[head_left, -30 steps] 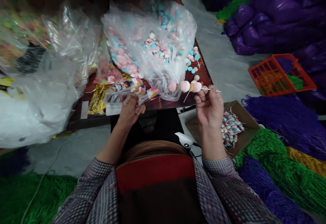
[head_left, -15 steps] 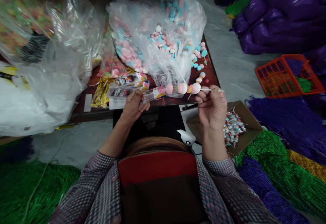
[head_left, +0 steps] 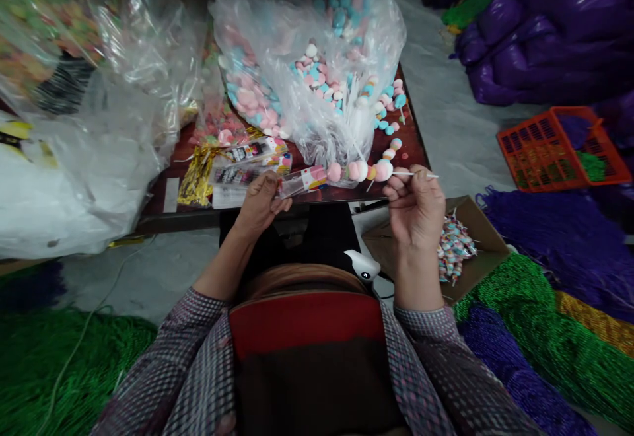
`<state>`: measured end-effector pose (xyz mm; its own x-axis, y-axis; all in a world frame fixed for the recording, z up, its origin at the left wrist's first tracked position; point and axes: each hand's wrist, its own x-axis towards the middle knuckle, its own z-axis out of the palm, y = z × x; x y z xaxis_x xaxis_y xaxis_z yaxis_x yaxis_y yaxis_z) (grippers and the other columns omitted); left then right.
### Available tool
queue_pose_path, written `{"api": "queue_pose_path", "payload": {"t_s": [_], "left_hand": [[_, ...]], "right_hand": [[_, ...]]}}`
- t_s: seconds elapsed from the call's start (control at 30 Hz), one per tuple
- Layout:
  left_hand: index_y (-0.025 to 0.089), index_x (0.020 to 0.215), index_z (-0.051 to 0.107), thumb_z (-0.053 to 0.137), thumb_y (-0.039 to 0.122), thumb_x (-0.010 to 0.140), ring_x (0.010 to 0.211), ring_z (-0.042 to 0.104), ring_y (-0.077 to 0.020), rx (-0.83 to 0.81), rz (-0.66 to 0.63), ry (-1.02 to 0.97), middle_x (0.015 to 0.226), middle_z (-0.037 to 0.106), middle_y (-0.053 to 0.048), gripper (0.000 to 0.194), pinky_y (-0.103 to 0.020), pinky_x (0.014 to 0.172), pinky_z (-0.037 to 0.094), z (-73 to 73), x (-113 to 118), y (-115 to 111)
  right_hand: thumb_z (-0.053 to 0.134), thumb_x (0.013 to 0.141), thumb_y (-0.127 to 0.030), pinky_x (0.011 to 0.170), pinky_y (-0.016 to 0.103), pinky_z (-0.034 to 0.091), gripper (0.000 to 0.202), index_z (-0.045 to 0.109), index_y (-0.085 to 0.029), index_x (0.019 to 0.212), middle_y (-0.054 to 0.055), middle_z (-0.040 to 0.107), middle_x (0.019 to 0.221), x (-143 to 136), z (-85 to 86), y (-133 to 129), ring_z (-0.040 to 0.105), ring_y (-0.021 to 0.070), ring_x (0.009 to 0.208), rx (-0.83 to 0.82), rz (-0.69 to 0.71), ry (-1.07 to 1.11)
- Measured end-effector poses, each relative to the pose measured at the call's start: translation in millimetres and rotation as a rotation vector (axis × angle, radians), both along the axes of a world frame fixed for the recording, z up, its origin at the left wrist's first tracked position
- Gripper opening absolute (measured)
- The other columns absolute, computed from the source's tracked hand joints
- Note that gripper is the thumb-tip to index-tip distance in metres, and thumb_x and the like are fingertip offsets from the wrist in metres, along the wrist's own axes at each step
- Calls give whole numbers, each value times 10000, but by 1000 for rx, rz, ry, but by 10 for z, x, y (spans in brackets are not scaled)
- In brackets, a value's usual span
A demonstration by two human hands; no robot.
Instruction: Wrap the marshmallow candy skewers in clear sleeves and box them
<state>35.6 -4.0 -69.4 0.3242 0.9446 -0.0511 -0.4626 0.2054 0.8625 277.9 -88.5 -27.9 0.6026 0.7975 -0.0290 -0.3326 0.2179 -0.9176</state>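
My right hand (head_left: pixel 415 208) pinches the white stick of a marshmallow skewer (head_left: pixel 383 171), held level above the table's front edge. Pink, white and orange marshmallows are threaded along it. At its left end, the skewer meets a clear printed plastic bag (head_left: pixel 313 178); part of it appears to lie inside. My left hand (head_left: pixel 261 205) is closed on the bag's other end. Just behind the left hand lie more printed bags (head_left: pixel 247 153) and gold twist ties (head_left: pixel 197 178). Another short marshmallow skewer (head_left: pixel 390 152) rests on the table behind my right hand.
A large clear sack of marshmallows (head_left: pixel 257 59) fills the table's middle, with white sticks (head_left: pixel 354 109) at its front. More plastic sacks (head_left: pixel 148 59) stand left. A cardboard box (head_left: pixel 483 251) of wrapped skewers is below right, near an orange crate (head_left: pixel 529 152) and green strands (head_left: pixel 525 290).
The view has shifted slightly. Both hands keep their grips, and the skewer and bag stay in nearly the same position.
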Motion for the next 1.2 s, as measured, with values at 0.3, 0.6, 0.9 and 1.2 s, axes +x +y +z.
{"api": "queue_pose_path", "payload": {"t_s": [0.3, 0.6, 0.9, 1.2], "left_hand": [[224, 689, 580, 825, 667, 721, 294, 255, -34, 73, -11, -2, 411, 353, 123, 508, -231, 382, 362, -99, -14, 32], [218, 1025, 709, 737, 470, 884, 488, 494, -69, 350, -71, 495, 636, 609, 54, 290, -201, 490, 404, 8, -170, 76], [283, 1232, 713, 600, 647, 932, 1041, 711, -221, 452, 35, 368, 984, 745, -40, 485, -371, 920, 571, 167, 168, -82], [261, 1062, 707, 741, 590, 861, 1034, 705, -210, 357, 165, 240, 978, 672, -26, 387, -340, 865, 591, 187, 222, 73]], "right_hand": [[866, 753, -426, 610, 197, 619, 293, 695, -224, 880, -35, 769, 776, -47, 8, 21, 748, 93, 683, 23, 2, 40], [820, 802, -427, 681, 221, 644, 260, 683, -240, 921, -29, 780, 859, -91, 73, -22, 770, 105, 766, 83, -59, -12], [736, 882, -477, 728, 251, 648, 248, 635, -261, 952, -26, 782, 916, -395, -55, -27, 765, 102, 785, 59, 4, -44], [813, 831, -416, 745, 253, 636, 197, 709, -255, 877, -35, 795, 873, -519, -152, -156, 747, 96, 731, 37, 169, 6]]}}
